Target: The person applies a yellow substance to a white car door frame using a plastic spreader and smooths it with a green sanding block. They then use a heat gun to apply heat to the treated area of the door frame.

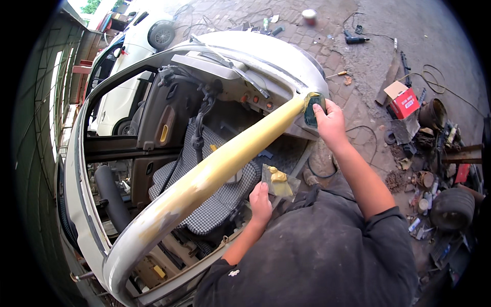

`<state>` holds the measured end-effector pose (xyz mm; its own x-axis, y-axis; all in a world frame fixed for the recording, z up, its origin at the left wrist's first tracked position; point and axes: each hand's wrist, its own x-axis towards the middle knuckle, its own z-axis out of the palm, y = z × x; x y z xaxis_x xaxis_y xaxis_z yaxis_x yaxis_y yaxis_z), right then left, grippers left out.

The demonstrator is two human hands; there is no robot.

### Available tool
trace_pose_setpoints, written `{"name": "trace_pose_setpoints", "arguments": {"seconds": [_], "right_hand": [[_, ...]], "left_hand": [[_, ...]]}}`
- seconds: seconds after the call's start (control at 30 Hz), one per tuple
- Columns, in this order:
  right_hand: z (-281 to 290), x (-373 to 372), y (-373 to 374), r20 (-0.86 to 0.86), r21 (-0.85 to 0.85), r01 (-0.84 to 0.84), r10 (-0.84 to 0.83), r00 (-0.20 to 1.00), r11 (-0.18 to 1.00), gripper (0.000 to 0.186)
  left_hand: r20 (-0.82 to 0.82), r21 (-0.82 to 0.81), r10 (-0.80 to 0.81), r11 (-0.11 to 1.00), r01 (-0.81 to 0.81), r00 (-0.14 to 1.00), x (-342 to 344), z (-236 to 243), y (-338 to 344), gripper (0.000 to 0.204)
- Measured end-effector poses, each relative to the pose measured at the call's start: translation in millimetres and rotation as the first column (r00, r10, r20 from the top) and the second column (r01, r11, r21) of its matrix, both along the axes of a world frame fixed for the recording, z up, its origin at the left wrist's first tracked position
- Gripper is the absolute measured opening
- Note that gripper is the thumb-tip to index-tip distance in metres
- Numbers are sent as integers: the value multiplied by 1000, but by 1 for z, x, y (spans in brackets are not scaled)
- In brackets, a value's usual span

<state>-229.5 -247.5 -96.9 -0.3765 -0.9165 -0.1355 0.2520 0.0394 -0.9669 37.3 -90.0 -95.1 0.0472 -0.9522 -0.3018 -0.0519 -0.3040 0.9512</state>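
Observation:
My right hand [331, 123] grips a dark green flat spreader [313, 109] with yellow putty at its upper edge. The spreader rests against the far end of the car's windshield pillar [250, 134], which is coated in yellow putty along much of its length. Toward the near roof end the coat thins to patchy white and grey. Lower and to the left, my left hand [261, 202] pinches a clear sheet or plate [286, 187] bearing a lump of yellow putty [277, 175]. It is held beside the open door frame.
Inside the stripped cabin stands a checkered seat [204, 204]. Beyond the pillar is the white front body [266, 51]. A black power tool [356, 39], a bucket [309, 16], and a red box [404, 100] lie on the ground. Scrap parts and a tire [452, 209] crowd the right side.

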Motion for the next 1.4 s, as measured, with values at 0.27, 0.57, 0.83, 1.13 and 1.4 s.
{"name": "trace_pose_setpoints", "arguments": {"seconds": [0.27,0.57,0.83,1.13,1.4], "right_hand": [[45,28,31,288,-136,-76,113,951,988,21],[13,-29,129,897,-43,-340,187,401,939,23],[-42,-87,147,827,163,-191,-28,561,968,27],[-57,-114,124,726,164,-295,87,682,941,30],[17,-105,-1,311,-19,-579,555,771,815,28]], "left_hand": [[-4,44,12,999,-12,1000,-12,14,-4,36],[90,32,-81,996,78,993,-19,3,-21,30],[-37,7,-13,1000,13,999,-64,18,-23,36],[-21,73,192,979,-190,981,-83,10,2,38],[115,127,334,929,-347,936,-94,20,30,38]]}}
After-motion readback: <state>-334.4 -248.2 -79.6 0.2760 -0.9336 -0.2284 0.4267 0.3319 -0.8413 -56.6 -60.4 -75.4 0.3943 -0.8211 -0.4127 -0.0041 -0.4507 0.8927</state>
